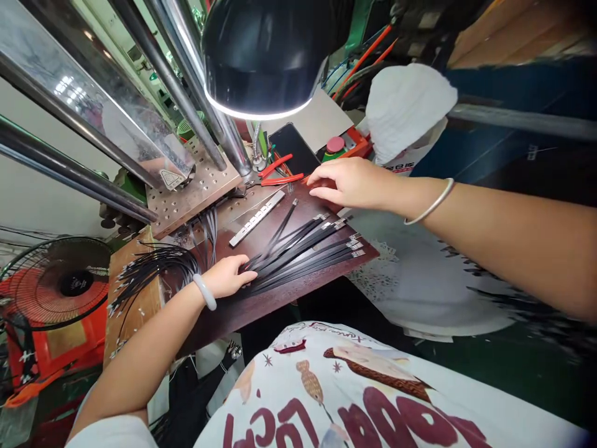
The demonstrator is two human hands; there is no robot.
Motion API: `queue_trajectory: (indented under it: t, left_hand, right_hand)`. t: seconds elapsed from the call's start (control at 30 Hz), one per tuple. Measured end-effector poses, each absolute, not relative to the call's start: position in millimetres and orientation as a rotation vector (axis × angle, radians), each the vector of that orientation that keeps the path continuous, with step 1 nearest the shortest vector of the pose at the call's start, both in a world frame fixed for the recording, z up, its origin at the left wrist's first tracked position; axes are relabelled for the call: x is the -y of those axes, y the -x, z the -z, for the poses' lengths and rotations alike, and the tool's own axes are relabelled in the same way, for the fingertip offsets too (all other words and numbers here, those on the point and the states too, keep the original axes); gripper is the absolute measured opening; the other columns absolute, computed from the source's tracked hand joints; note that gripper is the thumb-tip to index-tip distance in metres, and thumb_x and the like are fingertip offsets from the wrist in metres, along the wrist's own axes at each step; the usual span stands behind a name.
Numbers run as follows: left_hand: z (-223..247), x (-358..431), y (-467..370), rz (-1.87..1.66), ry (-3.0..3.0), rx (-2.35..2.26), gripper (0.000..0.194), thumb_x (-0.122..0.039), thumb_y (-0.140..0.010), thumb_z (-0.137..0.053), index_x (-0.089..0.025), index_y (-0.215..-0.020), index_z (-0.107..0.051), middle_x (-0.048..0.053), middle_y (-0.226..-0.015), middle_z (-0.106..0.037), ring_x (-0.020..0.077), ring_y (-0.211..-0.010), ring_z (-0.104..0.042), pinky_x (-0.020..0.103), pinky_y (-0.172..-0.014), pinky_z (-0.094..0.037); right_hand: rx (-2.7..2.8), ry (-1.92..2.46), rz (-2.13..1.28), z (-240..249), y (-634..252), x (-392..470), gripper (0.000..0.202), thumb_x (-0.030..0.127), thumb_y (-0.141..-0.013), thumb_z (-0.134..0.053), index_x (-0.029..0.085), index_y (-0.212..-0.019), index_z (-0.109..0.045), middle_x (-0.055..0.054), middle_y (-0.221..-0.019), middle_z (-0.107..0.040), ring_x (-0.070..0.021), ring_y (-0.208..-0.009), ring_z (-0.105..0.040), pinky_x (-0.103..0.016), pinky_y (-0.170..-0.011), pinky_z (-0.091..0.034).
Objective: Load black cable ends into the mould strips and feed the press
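Note:
On the brown work board, black flat cables [298,258] lie fanned out, with metal connectors at their right ends. My left hand [228,275] is closed around the left part of these cables, thumb and fingers pinching them. My right hand [342,180] hovers over the board's far right edge with bent fingers and a gap between them; nothing shows in it. Just left of its fingertips are pliers with red handles [282,180]. A pale metal strip with slots [256,218] lies on the board between the hands.
A black lamp [263,62] hangs above the board [224,317]. At the left stand a press with metal columns [196,93], a cable bunch [153,274] and a fan [56,283]. Behind lie a dark phone-like slab [293,146] and a pink-topped container [334,146].

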State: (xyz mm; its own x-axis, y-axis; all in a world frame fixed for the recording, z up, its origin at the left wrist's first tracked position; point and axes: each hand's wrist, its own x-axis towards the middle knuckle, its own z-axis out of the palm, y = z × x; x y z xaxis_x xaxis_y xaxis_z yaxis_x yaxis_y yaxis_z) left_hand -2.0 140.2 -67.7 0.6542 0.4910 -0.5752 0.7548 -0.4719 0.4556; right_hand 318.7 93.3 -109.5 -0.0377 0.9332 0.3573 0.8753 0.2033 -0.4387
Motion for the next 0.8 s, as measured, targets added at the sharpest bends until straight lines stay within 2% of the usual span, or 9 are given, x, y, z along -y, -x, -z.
queue_trajectory:
  t: [0.1, 0.3, 0.47, 0.6, 0.73, 0.8]
  left_hand:
    - [66.0, -143.5, 6.6, 0.458, -2.113, -0.920, 0.029, -0.041, -0.074, -0.068, -0.018, -0.082, -0.053, -0.004, -0.068, -0.058, 0.0134, -0.061, -0.053, 0.025, -0.058, -0.039]
    - [60.7, -155.8, -2.6, 0.417, -1.606, -0.845, 0.045, -0.055, -0.066, -0.073, -0.015, -0.063, -0.051, -0.004, -0.051, -0.051, 0.0094, -0.048, -0.046, 0.024, -0.051, -0.038]
    - [65.1, -163.9, -27.0, 0.372, -1.461, -0.750, 0.046, -0.050, -0.058, -0.082, -0.012, -0.064, -0.056, -0.003, -0.054, -0.053, 0.0083, -0.050, -0.049, 0.023, -0.049, -0.040]
    - [71.3, -170.6, -39.3, 0.338, -1.456, -0.786, 0.044, -0.046, -0.059, -0.084, -0.012, -0.065, -0.057, -0.002, -0.059, -0.057, 0.0077, -0.052, -0.052, 0.021, -0.049, -0.040]
    - [69.8, -175.9, -42.2, 0.364, -1.454, -0.749, 0.045, -0.047, -0.062, -0.083, -0.011, -0.071, -0.056, 0.000, -0.063, -0.060, 0.0085, -0.051, -0.055, 0.022, -0.049, -0.042]
    - [68.8, -176.1, -40.4, 0.355, -1.473, -0.745, 0.046, -0.049, -0.063, -0.080, -0.013, -0.072, -0.054, -0.001, -0.061, -0.059, 0.0095, -0.050, -0.055, 0.023, -0.050, -0.043]
  right_hand:
    - [1.851, 1.666, -0.142, 101.1, -314.3, -80.3, 0.028, 0.041, -0.086, -0.053, 0.021, -0.096, -0.071, -0.003, -0.090, -0.070, -0.0215, -0.083, -0.064, -0.037, -0.079, -0.051]
    - [1.883, 1.596, -0.223, 87.6, -289.7, -75.7, 0.025, 0.036, -0.084, -0.054, 0.018, -0.090, -0.070, -0.002, -0.084, -0.071, -0.0190, -0.078, -0.065, -0.031, -0.073, -0.050]
    - [1.862, 1.582, -0.234, 83.0, -279.1, -76.7, 0.023, 0.034, -0.083, -0.054, 0.019, -0.086, -0.070, -0.002, -0.084, -0.071, -0.0187, -0.077, -0.065, -0.030, -0.071, -0.050]
    - [1.794, 1.526, -0.208, 79.2, -267.4, -67.5, 0.026, 0.034, -0.087, -0.050, 0.018, -0.087, -0.071, -0.005, -0.087, -0.071, -0.0211, -0.084, -0.065, -0.034, -0.079, -0.051]
    - [1.879, 1.299, -0.162, 79.2, -250.8, -58.6, 0.028, 0.035, -0.087, -0.055, 0.017, -0.104, -0.068, -0.009, -0.106, -0.070, -0.0253, -0.102, -0.062, -0.042, -0.094, -0.048]
    - [1.916, 1.251, -0.137, 83.4, -246.2, -56.5, 0.028, 0.033, -0.086, -0.057, 0.015, -0.107, -0.067, -0.011, -0.110, -0.069, -0.0267, -0.105, -0.061, -0.044, -0.096, -0.047]
